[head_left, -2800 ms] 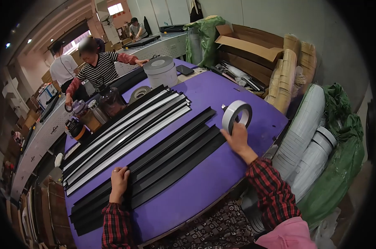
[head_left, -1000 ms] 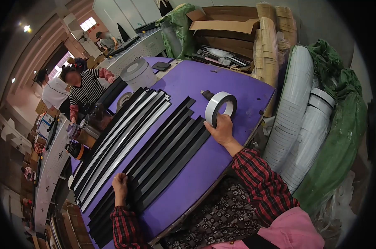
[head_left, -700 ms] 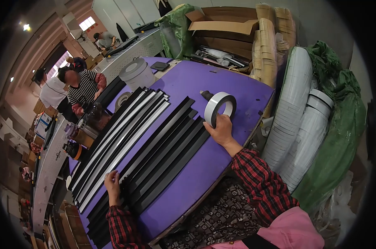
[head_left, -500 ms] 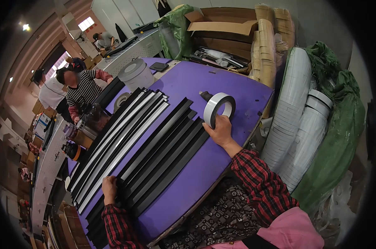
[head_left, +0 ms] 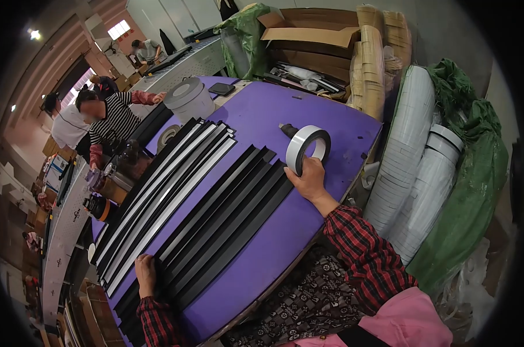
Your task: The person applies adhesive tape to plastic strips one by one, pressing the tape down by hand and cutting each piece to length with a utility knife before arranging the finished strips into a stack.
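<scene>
beside the black strips [head_left: 227, 214], the right hand [head_left: 309, 180] holds a tape roll [head_left: 297, 150]; the left hand [head_left: 145, 273] grips the strips' edge.

Dim indoor light, a glaring ceiling lamp [head_left: 34, 34] at upper left, strong fisheye curvature, black corners.

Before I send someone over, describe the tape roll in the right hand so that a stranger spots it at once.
Start at the purple tabletop and follow the plain black strips to their upper-right ends. There the right hand grips the tape roll, a white-banded ring with a dark side. It is held on edge, whereas the ring beyond the white-and-black strips appears to lie flat.
</scene>
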Motion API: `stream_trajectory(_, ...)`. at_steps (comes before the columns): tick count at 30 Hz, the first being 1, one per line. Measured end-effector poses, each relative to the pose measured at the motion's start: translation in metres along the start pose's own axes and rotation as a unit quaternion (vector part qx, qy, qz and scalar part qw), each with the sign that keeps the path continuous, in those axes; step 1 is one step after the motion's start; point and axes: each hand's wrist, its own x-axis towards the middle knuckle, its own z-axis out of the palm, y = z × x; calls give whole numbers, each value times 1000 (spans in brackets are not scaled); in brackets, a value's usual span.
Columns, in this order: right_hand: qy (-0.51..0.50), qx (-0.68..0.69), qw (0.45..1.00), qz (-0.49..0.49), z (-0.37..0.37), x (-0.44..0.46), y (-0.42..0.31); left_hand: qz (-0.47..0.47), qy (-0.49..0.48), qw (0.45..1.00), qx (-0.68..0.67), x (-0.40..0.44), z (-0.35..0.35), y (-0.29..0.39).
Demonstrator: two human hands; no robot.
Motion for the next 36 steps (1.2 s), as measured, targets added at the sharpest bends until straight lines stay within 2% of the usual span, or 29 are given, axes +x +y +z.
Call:
stream_trajectory(1,-8,-9,1000,6,0,0,0,48,76,996,17,0,-1,13)
stream_trajectory(2,-9,-9,1000,3,0,1,-1,46,78,996,15,1,-2,25)
stream_trajectory(4,-9,6,1000,16,-1,1,-2,-71,83,992,-66,3,-2,49)
stream_trajectory(5,-8,6,1000,15,0,1,-2,-59,61,988,-130,0,0,65)
stream_trajectory(7,-9,-3,1000,23,1,-1,-1,44,28,995,-87,-6,3,99)
stream_trajectory(8,-11,-2,1000,22,1,0,-1,32,44,997,-51,-8,2,109)
stream_trajectory(12,-7,-6,1000,21,-1,0,-2,-16,16,994,-110,-6,3,101)
stream_trajectory(14,-9,-4,1000,24,-1,0,-1,-62,-38,986,-149,-3,7,96)
stream_trajectory(18,-11,-4,1000,19,-1,0,-2,-70,-68,977,-190,5,11,104)
stream_trajectory(21,-10,-1,1000,21,1,0,1,-28,-58,972,-228,11,6,126)
stream_trajectory(24,2,4,1000,17,1,0,0,-80,-70,965,-241,6,8,126)
stream_trajectory(27,14,22,999,33,-1,1,-1,-59,-44,966,-248,2,16,121)
stream_trajectory(29,28,69,994,75,-4,1,-5,-35,76,986,-143,-1,6,133)
stream_trajectory(30,39,101,989,97,-8,2,-9,-10,65,992,-112,-6,0,139)
stream_trajectory(31,64,104,989,80,0,1,1,8,55,995,-79,-13,-5,146)
stream_trajectory(33,83,217,962,147,-1,-4,12,-19,-77,997,15,-33,-11,168)
stream_trajectory(34,87,260,949,159,-18,2,-5,-41,-134,989,46,-40,-14,179)
stream_trajectory(36,78,395,891,212,-38,-4,-11,-49,-153,987,25,-41,-10,176)
